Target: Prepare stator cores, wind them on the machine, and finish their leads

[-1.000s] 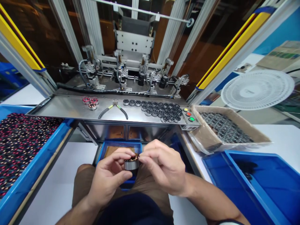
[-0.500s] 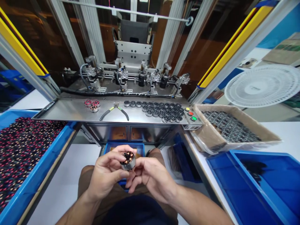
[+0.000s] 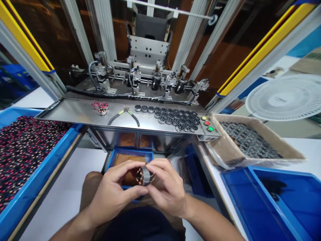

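Note:
Between my hands is a copper-wound motor stator [image 3: 145, 176], a short metal ring turned on its side, its copper coils facing left. My left hand [image 3: 120, 184] grips its rim, fingers above and thumb below. From the other side my right hand [image 3: 167, 187] holds it too, fingertips at the top and thumb underneath. Thin copper wire ends stick out toward the right palm. On the steel shelf [image 3: 72, 112] beyond lie cutting pliers [image 3: 126, 109] with spread handles, a few red-and-copper stators [image 3: 102, 110] and several dark ones [image 3: 175, 117].
A blue bin [image 3: 10, 209] full of wound stators stands left. At right are a plastic-lined carton [image 3: 291, 154] of grey parts, blue bins [image 3: 250, 204] and a button box [image 3: 207, 124]. Machine fixtures [image 3: 135, 78] line the back. Another blue tray [image 3: 147, 154] sits below the shelf.
The stator has been tipped from coils-up onto its side, coils now leftward. My right hand has risen to grip it from the right. The whole view has shifted slightly.

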The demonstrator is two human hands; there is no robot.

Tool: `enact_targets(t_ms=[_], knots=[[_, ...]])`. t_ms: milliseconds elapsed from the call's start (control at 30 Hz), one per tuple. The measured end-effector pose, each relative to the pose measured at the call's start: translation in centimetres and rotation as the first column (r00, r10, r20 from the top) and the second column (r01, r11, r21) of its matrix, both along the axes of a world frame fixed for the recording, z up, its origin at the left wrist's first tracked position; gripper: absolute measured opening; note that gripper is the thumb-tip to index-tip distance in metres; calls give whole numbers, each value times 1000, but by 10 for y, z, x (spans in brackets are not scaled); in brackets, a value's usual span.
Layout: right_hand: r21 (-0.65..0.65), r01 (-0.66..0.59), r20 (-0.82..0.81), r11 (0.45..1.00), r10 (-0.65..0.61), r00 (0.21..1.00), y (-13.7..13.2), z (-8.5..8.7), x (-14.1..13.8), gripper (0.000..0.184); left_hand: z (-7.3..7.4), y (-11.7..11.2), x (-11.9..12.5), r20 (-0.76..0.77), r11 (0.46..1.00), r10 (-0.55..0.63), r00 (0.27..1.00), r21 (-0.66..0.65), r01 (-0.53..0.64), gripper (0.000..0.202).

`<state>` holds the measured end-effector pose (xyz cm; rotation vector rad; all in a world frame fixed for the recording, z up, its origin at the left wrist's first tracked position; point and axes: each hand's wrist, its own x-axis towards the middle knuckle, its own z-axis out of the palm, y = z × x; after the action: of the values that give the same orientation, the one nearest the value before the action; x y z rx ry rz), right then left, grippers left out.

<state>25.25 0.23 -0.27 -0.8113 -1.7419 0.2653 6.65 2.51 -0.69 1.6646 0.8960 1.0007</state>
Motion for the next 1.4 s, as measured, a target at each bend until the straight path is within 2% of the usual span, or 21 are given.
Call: enact_targets(t_ms=[100, 200, 267, 367, 467, 567, 667, 767, 900, 1067, 1167, 1267, 1333, 1400], knots=[[-65, -66, -34, 996, 64, 997, -2, 3, 2, 54, 6, 1, 2, -49, 990, 28, 998, 141, -20, 42], [-179, -166, -138, 970, 142, 980, -1, 7, 4, 42, 8, 2, 2, -100, 946, 92, 991, 320, -56, 43], [-229, -180, -201, 957, 135, 970, 0, 9, 4, 32, 7, 2, 2, -114, 915, 108, 988, 401, -54, 45], [-233, -173, -234, 957, 118, 965, 2, 12, 2, 19, 4, 1, 0, -123, 890, 93, 988, 455, -27, 48], [-219, -200, -256, 955, 142, 956, 2, 14, 1, 11, 1, -1, -1, -131, 890, 88, 988, 455, -19, 49], [-244, -180, -278, 953, 110, 954, 1, 16, 3, 12, -1, -3, -2, -112, 940, 83, 990, 339, -41, 50], [-272, -139, -278, 952, 61, 959, 1, 16, 5, 10, -3, -5, -2, -5, 998, 19, 1000, 66, -19, 48], [-273, -147, -266, 951, 73, 961, 3, 16, 8, 8, -3, -6, 1, 178, 981, -66, 982, -166, 96, 45], [-285, -172, -273, 943, 92, 958, 4, 21, 11, 8, -1, -6, 5, 282, 951, -76, 956, -269, 154, 40], [-319, -140, -245, 938, 61, 968, 1, 26, 11, 8, -4, -7, 10, 371, 933, -93, 924, -292, 212, 39], [-327, -130, -221, 936, 59, 974, -1, 21, 15, 7, -8, -8, 10, 355, 957, -113, 928, -213, 198, 38], [-385, -93, -193, 918, 19, 981, -2, 17, 27, 7, -7, -9, 6, 176, 997, -72, 982, -3, 73, 41], [-384, -49, -153, 922, -12, 988, -2, 22, 36, 12, -2, -8, 2, 3, 968, -20, 1000, 249, 19, 47], [-355, -41, -49, 934, 25, 998, -1, 31, 40, 30, 5, -6, -2, -148, 884, 34, 988, 466, 40, 50]])
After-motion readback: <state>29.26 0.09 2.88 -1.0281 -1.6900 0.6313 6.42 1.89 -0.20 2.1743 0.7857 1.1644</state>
